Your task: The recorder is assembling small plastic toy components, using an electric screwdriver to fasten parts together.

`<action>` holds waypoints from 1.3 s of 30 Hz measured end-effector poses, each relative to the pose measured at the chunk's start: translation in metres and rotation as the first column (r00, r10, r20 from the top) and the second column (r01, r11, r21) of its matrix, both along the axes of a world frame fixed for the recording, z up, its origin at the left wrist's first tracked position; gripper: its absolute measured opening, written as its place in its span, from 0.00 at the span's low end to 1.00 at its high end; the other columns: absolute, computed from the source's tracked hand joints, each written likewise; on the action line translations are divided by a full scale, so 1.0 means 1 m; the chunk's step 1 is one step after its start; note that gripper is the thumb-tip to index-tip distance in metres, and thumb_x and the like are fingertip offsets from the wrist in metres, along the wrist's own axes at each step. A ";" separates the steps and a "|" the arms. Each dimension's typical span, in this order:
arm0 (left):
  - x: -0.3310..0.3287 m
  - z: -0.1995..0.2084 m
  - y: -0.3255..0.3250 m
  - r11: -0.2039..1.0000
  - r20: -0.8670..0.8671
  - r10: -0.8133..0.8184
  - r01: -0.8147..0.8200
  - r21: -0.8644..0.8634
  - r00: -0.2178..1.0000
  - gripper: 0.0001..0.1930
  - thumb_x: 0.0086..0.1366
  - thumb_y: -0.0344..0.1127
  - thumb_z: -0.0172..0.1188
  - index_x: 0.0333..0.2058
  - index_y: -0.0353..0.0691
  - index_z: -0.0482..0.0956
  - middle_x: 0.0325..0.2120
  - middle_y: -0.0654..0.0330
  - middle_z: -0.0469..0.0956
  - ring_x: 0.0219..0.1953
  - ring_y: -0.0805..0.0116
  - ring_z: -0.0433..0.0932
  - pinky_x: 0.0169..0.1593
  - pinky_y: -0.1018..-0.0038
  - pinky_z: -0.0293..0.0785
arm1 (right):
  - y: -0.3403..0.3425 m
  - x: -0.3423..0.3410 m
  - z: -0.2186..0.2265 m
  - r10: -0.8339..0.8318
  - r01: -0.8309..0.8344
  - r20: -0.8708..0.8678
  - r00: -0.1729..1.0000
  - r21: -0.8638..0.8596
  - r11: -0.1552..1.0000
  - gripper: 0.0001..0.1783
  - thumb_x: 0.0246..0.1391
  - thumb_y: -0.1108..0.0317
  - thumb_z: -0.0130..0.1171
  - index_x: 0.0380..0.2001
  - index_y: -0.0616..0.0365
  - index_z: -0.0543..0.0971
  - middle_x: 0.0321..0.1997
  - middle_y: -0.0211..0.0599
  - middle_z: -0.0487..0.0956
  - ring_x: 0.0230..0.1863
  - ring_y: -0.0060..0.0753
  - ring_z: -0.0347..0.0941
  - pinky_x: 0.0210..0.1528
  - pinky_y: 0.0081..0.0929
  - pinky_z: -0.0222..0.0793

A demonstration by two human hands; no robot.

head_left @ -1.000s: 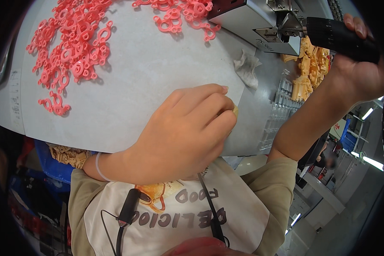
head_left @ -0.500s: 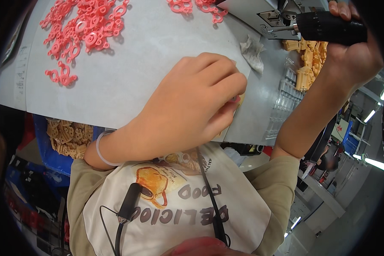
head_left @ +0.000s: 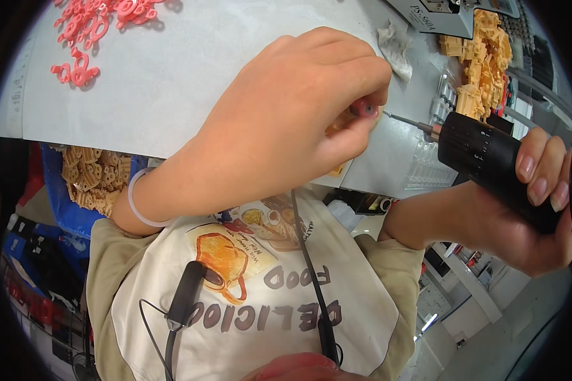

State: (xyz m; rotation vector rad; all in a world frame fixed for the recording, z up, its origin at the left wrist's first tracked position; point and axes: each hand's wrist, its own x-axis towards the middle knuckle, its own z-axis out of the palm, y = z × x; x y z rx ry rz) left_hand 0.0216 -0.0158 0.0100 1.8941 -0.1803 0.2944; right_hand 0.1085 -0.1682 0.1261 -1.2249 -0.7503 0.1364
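My left hand [head_left: 299, 101] is closed in a pinch above the table's front part, holding a small pink plastic part [head_left: 364, 108]. A bit of yellow plastic [head_left: 337, 170] shows below the fingers; most of what I hold is hidden by the hand. My right hand [head_left: 526, 244] is wrapped round a black electric screwdriver [head_left: 483, 149], which lies nearly level with its bit pointing left. The bit's tip is right by the pink part's end; whether they touch I cannot tell.
Pink plastic parts [head_left: 82, 25] lie piled at the far left of the grey table [head_left: 127, 95]. At the far right are yellow parts [head_left: 483, 63], a boxy machine [head_left: 435, 19], crumpled tissue [head_left: 395, 52] and clear plastic trays [head_left: 432, 166]. A blue bin [head_left: 60, 197] of tan parts sits below the left edge.
My right hand has brought the screwdriver down from beside the machine to the left hand, its bit now near the pink part. The left hand has shifted slightly up and right in view.
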 end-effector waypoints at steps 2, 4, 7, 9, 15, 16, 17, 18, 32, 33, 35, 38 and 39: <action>0.000 0.000 0.000 1.000 0.010 -0.001 0.001 0.013 1.000 0.08 0.52 0.24 0.62 0.32 0.37 0.76 0.36 0.60 0.79 0.49 0.58 0.75 0.53 0.65 0.70 | -0.004 0.001 -0.001 0.000 0.000 -0.004 1.000 0.001 1.000 0.10 0.48 0.64 0.56 0.24 0.53 0.66 0.23 0.25 0.66 0.23 0.19 0.64 0.32 0.22 0.60; 0.000 -0.001 -0.001 1.000 0.012 0.007 -0.007 0.010 1.000 0.08 0.51 0.24 0.63 0.32 0.37 0.76 0.36 0.60 0.79 0.49 0.58 0.75 0.53 0.66 0.70 | -0.007 0.001 -0.001 0.000 0.000 -0.004 1.000 0.000 1.000 0.10 0.48 0.64 0.56 0.24 0.53 0.66 0.23 0.25 0.66 0.23 0.19 0.64 0.31 0.22 0.60; -0.001 -0.001 -0.002 1.000 0.015 0.025 -0.025 0.003 1.000 0.09 0.51 0.23 0.63 0.32 0.37 0.76 0.36 0.60 0.79 0.49 0.58 0.75 0.53 0.66 0.70 | -0.007 0.001 -0.002 0.002 -0.002 -0.002 1.000 -0.003 1.000 0.10 0.48 0.64 0.56 0.23 0.53 0.66 0.23 0.24 0.66 0.23 0.19 0.63 0.31 0.22 0.60; -0.001 -0.001 -0.003 0.999 0.012 0.032 -0.032 -0.001 0.999 0.09 0.51 0.22 0.63 0.32 0.37 0.77 0.36 0.60 0.79 0.49 0.58 0.75 0.53 0.66 0.70 | -0.008 0.003 -0.002 0.004 -0.004 -0.001 1.000 -0.006 1.000 0.10 0.48 0.64 0.56 0.23 0.52 0.66 0.22 0.24 0.66 0.23 0.19 0.63 0.31 0.22 0.60; 0.001 -0.005 -0.006 0.997 0.058 0.034 -0.031 -0.064 0.998 0.10 0.50 0.21 0.64 0.32 0.37 0.77 0.36 0.60 0.79 0.50 0.57 0.75 0.54 0.65 0.71 | -0.015 0.008 0.001 0.001 -0.001 0.002 1.000 -0.015 1.000 0.11 0.48 0.64 0.56 0.22 0.52 0.65 0.22 0.23 0.66 0.22 0.18 0.63 0.31 0.21 0.60; 0.001 -0.005 -0.004 0.998 0.063 0.033 -0.029 -0.063 0.997 0.10 0.50 0.21 0.64 0.32 0.37 0.77 0.36 0.60 0.79 0.50 0.56 0.75 0.54 0.65 0.71 | -0.027 0.013 0.009 0.006 -0.006 0.001 1.000 -0.014 1.000 0.11 0.48 0.64 0.56 0.22 0.52 0.65 0.22 0.23 0.66 0.22 0.18 0.63 0.31 0.21 0.60; 0.000 -0.005 -0.003 0.998 0.068 0.032 -0.027 -0.062 0.997 0.10 0.50 0.20 0.64 0.32 0.37 0.77 0.36 0.60 0.79 0.50 0.56 0.76 0.54 0.64 0.71 | -0.037 0.018 0.015 0.011 -0.011 0.000 1.000 -0.013 1.000 0.11 0.48 0.63 0.56 0.22 0.51 0.65 0.22 0.23 0.66 0.22 0.18 0.63 0.30 0.21 0.59; 0.001 -0.005 -0.003 0.998 0.066 0.029 -0.025 -0.061 0.997 0.10 0.50 0.20 0.64 0.32 0.37 0.77 0.36 0.60 0.79 0.50 0.56 0.76 0.54 0.64 0.71 | -0.036 0.016 0.015 0.010 -0.009 0.001 1.000 -0.011 1.000 0.11 0.48 0.63 0.56 0.22 0.51 0.65 0.22 0.23 0.66 0.22 0.18 0.63 0.30 0.21 0.59; 0.002 -0.007 -0.004 0.996 0.062 0.029 -0.024 -0.081 0.998 0.12 0.47 0.21 0.65 0.32 0.37 0.76 0.35 0.58 0.80 0.47 0.54 0.76 0.56 0.62 0.71 | -0.066 0.030 0.028 0.014 -0.014 0.021 1.000 -0.003 1.000 0.12 0.47 0.63 0.56 0.20 0.50 0.64 0.21 0.21 0.65 0.21 0.16 0.63 0.29 0.20 0.59; 0.002 -0.007 -0.004 0.996 0.062 0.027 -0.022 -0.081 0.998 0.12 0.47 0.21 0.65 0.32 0.37 0.76 0.35 0.58 0.80 0.47 0.54 0.76 0.56 0.62 0.71 | -0.067 0.030 0.031 0.013 -0.013 0.023 1.000 -0.003 1.000 0.12 0.47 0.62 0.56 0.20 0.49 0.64 0.21 0.21 0.65 0.21 0.16 0.63 0.29 0.20 0.59; 0.002 -0.006 -0.004 0.997 0.061 0.023 -0.018 -0.077 0.998 0.12 0.47 0.21 0.65 0.32 0.36 0.76 0.35 0.58 0.80 0.47 0.54 0.76 0.57 0.62 0.71 | -0.065 0.028 0.027 0.012 -0.012 0.028 1.000 -0.002 1.000 0.12 0.47 0.62 0.56 0.19 0.49 0.64 0.21 0.21 0.65 0.21 0.16 0.63 0.29 0.20 0.59; 0.002 -0.006 -0.004 0.997 0.065 0.020 -0.015 -0.080 0.998 0.12 0.47 0.20 0.65 0.32 0.36 0.76 0.35 0.58 0.80 0.47 0.54 0.76 0.57 0.62 0.70 | -0.056 0.025 0.020 0.015 -0.015 0.035 0.999 0.001 1.000 0.12 0.47 0.62 0.56 0.19 0.49 0.63 0.21 0.21 0.65 0.21 0.16 0.63 0.29 0.19 0.58; 0.002 -0.006 -0.004 0.997 0.065 0.020 -0.015 -0.080 0.998 0.12 0.47 0.20 0.65 0.32 0.36 0.76 0.35 0.58 0.80 0.47 0.54 0.76 0.57 0.62 0.70 | -0.054 0.025 0.020 0.015 -0.015 0.038 0.999 0.001 1.000 0.12 0.47 0.62 0.56 0.19 0.49 0.63 0.20 0.21 0.65 0.21 0.16 0.63 0.29 0.19 0.58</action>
